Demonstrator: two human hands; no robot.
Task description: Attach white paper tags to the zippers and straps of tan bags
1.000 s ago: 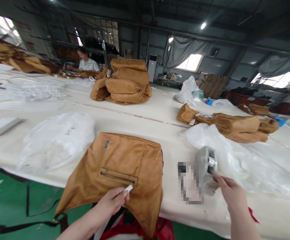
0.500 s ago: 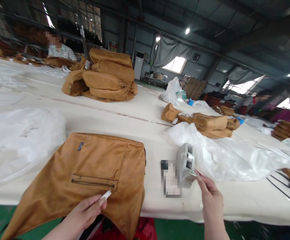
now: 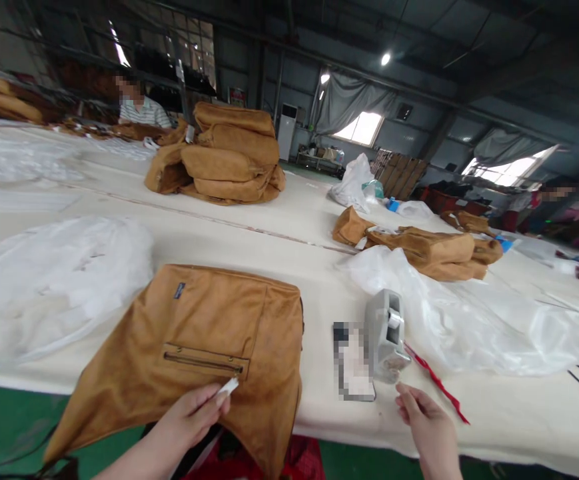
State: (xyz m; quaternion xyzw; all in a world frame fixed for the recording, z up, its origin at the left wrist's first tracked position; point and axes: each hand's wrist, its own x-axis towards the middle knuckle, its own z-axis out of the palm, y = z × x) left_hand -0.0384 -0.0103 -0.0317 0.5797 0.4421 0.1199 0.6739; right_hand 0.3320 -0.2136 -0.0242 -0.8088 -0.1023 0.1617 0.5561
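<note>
Apparently, work at the zipper (image 3: 202, 362) was in hand; a white strip (image 3: 228, 386) was pinched by the left hand (image 3: 198, 409) beside the zipper's right end, and a steady hold was judged necessary next. The right hand (image 3: 425, 417) was loosely curled; whether anything was grasped could not be told. From it, the tan bag (image 3: 224, 313) was placed at ten o'clock, the tape dispenser (image 3: 380, 327) at eleven.

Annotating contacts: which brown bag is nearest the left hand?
The front bag, under the left hand, its zipped pocket facing up. The stacked bags and bags at right lie farther back.
</note>
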